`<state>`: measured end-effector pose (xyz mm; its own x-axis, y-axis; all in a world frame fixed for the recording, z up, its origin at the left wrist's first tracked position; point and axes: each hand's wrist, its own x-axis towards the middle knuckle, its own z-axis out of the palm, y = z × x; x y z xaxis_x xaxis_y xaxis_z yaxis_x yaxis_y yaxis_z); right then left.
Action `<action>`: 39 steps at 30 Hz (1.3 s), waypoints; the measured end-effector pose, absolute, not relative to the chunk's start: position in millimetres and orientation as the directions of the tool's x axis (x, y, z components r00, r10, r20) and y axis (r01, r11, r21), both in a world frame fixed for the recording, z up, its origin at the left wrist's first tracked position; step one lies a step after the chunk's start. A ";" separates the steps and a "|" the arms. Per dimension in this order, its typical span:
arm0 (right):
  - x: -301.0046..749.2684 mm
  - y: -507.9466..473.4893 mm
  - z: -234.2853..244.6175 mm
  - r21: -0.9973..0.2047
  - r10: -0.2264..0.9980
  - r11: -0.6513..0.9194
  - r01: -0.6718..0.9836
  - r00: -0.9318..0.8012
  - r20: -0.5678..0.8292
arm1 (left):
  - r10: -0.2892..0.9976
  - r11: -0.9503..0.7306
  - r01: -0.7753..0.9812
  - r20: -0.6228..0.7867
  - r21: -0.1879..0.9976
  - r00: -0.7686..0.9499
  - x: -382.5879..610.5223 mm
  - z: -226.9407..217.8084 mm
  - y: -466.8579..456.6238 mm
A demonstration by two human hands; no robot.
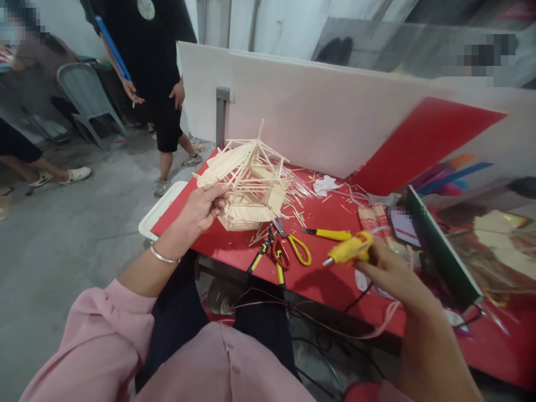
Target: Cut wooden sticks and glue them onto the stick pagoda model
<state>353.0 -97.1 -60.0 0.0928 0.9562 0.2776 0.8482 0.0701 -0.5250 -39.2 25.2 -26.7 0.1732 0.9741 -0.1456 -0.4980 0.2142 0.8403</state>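
A small house model built of thin wooden sticks [251, 181] stands on the red table [330, 279] near its left corner. My left hand [205, 206] grips the model's lower left edge, fingers curled round the sticks. Over the table's front part my right hand [389, 273] holds a yellow glue gun [349, 249], its nozzle pointing left toward the model but well apart from it. A silver bangle sits on my left wrist.
Yellow-handled scissors [293, 245], pliers [263, 254] and a yellow utility knife [329, 233] lie in front of the model among loose stick offcuts. A white board wall [318, 106] and a leaning red sheet [419, 145] back the table. A person in black stands at the left rear.
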 end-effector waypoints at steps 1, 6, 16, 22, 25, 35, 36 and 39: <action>339.7 -93.1 -45.0 -0.598 0.959 0.100 0.795 0.083 0.271 | 0.972 0.225 -0.496 -0.155 0.839 0.178 -39.2 -25.7 26.4; 260.3 -63.2 21.0 -0.630 0.848 0.181 0.755 0.205 0.489 | 0.966 0.256 -0.475 -0.201 0.842 0.165 -37.5 -19.7 28.1; 189.2 -8.5 66.1 -0.402 0.764 0.340 0.850 0.000 0.646 | 0.955 0.289 -0.437 -0.225 0.852 0.193 -40.4 -15.9 32.2; 179.4 4.6 63.2 -0.174 0.757 0.257 0.951 -0.086 0.648 | 0.954 0.288 -0.456 -0.211 0.842 0.212 -46.5 -23.6 30.6; 176.2 13.2 56.5 -0.131 0.712 0.189 0.973 -0.044 0.701 | 0.959 0.268 -0.461 -0.190 0.846 0.209 -49.3 -26.5 30.6; 178.0 22.5 50.1 0.006 0.685 0.144 0.990 -0.104 0.721 | 0.955 0.277 -0.440 -0.192 0.854 0.228 -48.7 -26.9 34.4; 177.5 23.0 49.8 0.022 0.680 0.136 0.990 -0.110 0.725 | 0.954 0.278 -0.440 -0.192 0.854 0.228 -48.9 -27.4 34.6; 176.4 24.5 48.9 0.029 0.664 0.137 0.990 -0.114 0.739 | 0.956 0.275 -0.428 -0.200 0.861 0.213 -49.6 -28.7 34.9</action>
<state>176.4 24.5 48.9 -0.1137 0.6640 0.7391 0.9901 0.1372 0.0291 -49.6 34.9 -28.7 0.2131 0.9564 -0.1998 -0.4282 0.2752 0.8607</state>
